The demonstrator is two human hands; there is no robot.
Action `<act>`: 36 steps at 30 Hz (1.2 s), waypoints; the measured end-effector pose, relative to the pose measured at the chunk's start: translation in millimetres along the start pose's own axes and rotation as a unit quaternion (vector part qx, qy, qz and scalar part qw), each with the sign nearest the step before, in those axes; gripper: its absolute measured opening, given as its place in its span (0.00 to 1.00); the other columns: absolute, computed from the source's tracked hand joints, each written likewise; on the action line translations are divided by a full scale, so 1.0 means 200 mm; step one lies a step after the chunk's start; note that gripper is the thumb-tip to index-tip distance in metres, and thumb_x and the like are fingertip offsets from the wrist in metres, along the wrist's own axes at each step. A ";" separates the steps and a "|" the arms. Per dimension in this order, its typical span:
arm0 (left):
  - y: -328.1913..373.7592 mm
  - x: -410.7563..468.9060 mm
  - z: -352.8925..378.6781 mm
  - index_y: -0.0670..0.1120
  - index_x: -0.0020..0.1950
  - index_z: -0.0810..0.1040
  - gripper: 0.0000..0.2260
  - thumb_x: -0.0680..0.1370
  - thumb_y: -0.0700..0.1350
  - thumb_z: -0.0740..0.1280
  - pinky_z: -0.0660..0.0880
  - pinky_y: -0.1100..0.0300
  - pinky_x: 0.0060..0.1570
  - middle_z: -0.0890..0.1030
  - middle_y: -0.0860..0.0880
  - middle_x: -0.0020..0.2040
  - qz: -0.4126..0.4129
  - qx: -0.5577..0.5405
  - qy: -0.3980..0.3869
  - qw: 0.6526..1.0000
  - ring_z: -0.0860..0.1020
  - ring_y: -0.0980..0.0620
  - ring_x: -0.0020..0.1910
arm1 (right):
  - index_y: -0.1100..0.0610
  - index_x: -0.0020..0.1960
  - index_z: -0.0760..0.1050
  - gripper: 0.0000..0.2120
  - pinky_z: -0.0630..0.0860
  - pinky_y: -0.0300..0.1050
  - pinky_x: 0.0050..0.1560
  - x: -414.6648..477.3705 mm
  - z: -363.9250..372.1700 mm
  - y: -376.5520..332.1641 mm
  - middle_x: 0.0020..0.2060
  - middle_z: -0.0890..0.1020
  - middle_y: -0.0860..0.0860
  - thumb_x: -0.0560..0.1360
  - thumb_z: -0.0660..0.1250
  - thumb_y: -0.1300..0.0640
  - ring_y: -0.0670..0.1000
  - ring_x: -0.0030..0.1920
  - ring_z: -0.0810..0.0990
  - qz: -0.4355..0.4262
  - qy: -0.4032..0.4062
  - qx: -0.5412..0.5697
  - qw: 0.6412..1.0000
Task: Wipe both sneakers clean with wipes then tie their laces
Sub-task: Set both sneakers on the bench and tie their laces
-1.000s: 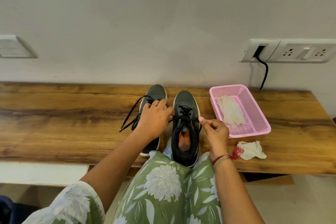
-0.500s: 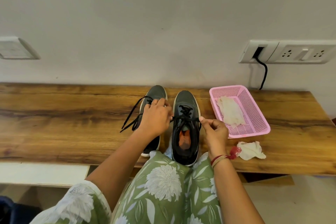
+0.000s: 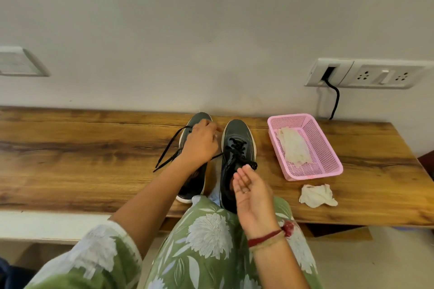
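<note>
While the left hand pinches a black lace of the right sneaker taut, the right hand hovers open, palm up.
That shoe stands just beside the left sneaker on the bench; the lace looks limp and light, best pinched near its end.

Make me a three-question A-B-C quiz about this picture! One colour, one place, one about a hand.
1. What colour is the basket? A blue B pink C yellow
2. Where is the crumpled wipe? A inside a sneaker B in the basket C on the table
3. What is the right hand doing? A lying open, holding nothing B gripping a wipe C pulling a lace
Answers: 1 B, its mesh walls are pink; 2 C, it lies on the wood beside the basket; 3 A, its palm shows, nothing in it.
</note>
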State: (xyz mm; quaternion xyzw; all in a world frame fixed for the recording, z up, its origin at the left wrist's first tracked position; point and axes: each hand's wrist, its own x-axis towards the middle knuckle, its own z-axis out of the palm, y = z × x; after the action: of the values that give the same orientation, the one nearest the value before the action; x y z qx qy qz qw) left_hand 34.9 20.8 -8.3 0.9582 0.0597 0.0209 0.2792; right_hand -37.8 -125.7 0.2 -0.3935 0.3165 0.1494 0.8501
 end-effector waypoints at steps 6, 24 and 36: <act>0.04 0.21 0.06 0.46 0.73 0.67 0.18 0.82 0.42 0.57 0.61 0.51 0.70 0.65 0.42 0.72 0.016 0.007 -0.144 0.989 0.62 0.42 0.72 | 0.68 0.67 0.69 0.22 0.71 0.47 0.65 0.16 0.07 -0.03 0.55 0.77 0.61 0.77 0.65 0.58 0.56 0.51 0.76 0.150 -0.005 0.022 0.988; 0.03 0.31 0.12 0.49 0.80 0.51 0.29 0.82 0.60 0.52 0.56 0.48 0.73 0.48 0.38 0.79 -0.046 0.129 -0.287 0.948 0.54 0.39 0.77 | 0.62 0.72 0.64 0.35 0.61 0.49 0.72 0.23 0.02 -0.04 0.68 0.70 0.58 0.73 0.68 0.43 0.56 0.69 0.66 0.177 -0.037 -0.063 0.982; 0.02 0.31 0.10 0.41 0.72 0.68 0.28 0.82 0.60 0.53 0.72 0.55 0.58 0.71 0.38 0.68 -0.068 0.062 -0.253 0.963 0.80 0.42 0.54 | 0.59 0.62 0.76 0.23 0.69 0.52 0.67 0.30 0.14 0.07 0.57 0.81 0.58 0.73 0.69 0.47 0.57 0.59 0.78 0.091 0.034 0.085 0.992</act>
State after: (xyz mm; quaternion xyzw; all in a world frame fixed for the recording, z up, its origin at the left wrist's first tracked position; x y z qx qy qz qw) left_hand 99.1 14.6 -22.5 0.9412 0.0534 -0.2451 0.2262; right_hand 11.3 -94.1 -33.3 -0.2940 0.3909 0.1852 0.8523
